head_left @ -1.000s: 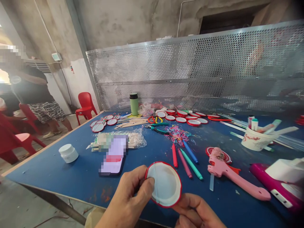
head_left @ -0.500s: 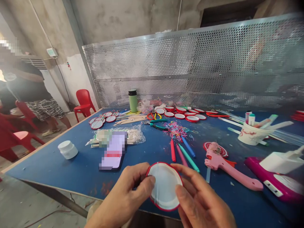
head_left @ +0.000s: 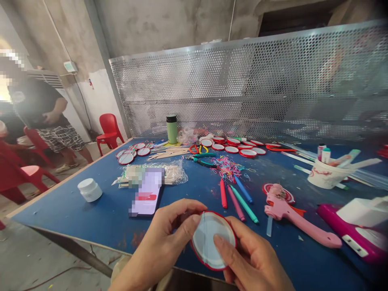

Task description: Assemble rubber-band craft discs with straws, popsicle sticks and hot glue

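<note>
In front of me at the table's near edge is a round jar lid (head_left: 214,226) with a red rim and a pale inner face. A thin, clear-looking line (head_left: 205,238) runs across that face, left of its middle; I cannot tell what it is made of. My right hand (head_left: 253,254) grips the lid from the right, thumb pressed on the face and fingers behind. My left hand (head_left: 169,234) pinches the upper left rim between thumb and forefinger. Felt-tip pens (head_left: 236,202) and a pink glue gun (head_left: 298,220) lie just beyond.
Coloured rubber bands (head_left: 227,165), pliers (head_left: 201,161) and several red-rimmed lids (head_left: 248,153) lie farther back. A phone (head_left: 148,194) rests against bagged wooden sticks (head_left: 176,173). A white jar (head_left: 90,190) is left; a paper cup (head_left: 325,174) and purple power strip (head_left: 348,234) are right. A person (head_left: 45,105) stands beyond.
My right thumb has slid inward over the lid's face. My left fingers have shifted up along the rim, and the line across the lid now shows farther right.
</note>
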Demonstrator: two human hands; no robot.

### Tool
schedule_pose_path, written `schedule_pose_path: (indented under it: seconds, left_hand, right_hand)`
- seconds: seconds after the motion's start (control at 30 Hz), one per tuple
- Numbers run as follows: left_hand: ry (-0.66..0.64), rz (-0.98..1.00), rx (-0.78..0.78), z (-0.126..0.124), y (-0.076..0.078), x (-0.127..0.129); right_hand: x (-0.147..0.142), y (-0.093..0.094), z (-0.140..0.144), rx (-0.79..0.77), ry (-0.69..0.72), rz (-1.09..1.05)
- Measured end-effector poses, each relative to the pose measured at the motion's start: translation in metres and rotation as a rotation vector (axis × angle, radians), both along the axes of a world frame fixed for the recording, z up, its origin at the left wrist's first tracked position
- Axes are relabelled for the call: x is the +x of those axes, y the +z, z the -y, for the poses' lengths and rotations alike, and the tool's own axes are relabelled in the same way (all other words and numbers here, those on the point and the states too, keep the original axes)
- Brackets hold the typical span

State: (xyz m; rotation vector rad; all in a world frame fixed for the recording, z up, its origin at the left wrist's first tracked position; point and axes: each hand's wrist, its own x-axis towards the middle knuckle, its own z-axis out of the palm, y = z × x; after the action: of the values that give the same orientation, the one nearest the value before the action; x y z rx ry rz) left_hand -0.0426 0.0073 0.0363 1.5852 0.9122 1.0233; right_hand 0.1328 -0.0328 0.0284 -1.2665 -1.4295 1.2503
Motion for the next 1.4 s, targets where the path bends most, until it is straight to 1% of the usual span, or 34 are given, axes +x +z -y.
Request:
schedule_pose_path:
  seconds: [0.1, 0.2, 0.27, 0.43, 0.63, 0.73, 1.03, 1.2, 1.33, 1.4]
  left_hand:
    - [-0.004, -0.010, -0.003, 0.000, 0.000, 0.002]
    - [0.043, -0.034, 0.005, 0.000, -0.001, 0.005]
    - [0.080, -0.058, 0.037, -0.001, -0.002, 0.008]
    - [0.135, -0.116, 0.146, -0.001, -0.002, 0.011]
    - [0.161, -0.126, 0.349, -0.002, -0.002, 0.013]
    - [0.178, -0.119, 0.406, -0.001, -0.002, 0.014]
    - [0.252, -0.177, 0.377, 0.002, -0.004, 0.017]
    - [0.273, -0.159, 0.363, 0.002, -0.006, 0.018]
    - [0.263, -0.137, 0.360, 0.001, -0.007, 0.020]
    - [0.234, -0.133, 0.319, 0.002, -0.005, 0.020]
  right_hand:
    - [0.000, -0.002, -0.002, 0.004, -0.018, 0.000]
    - [-0.002, -0.004, -0.003, 0.000, -0.041, 0.002]
    - [-0.003, -0.004, -0.004, -0.001, -0.022, -0.007]
    - [-0.001, -0.003, -0.005, 0.002, 0.034, -0.040]
    - [0.000, -0.004, -0.006, -0.008, 0.027, -0.069]
    - [0.000, -0.004, -0.006, -0.007, 0.032, -0.070]
    - [-0.001, -0.006, -0.006, -0.017, 0.005, -0.101]
    - [0.001, -0.008, -0.006, -0.037, 0.012, -0.122]
    - [0.003, -0.010, -0.006, -0.057, 0.013, -0.138]
    - [0.003, -0.010, -0.006, -0.077, 0.001, -0.141]
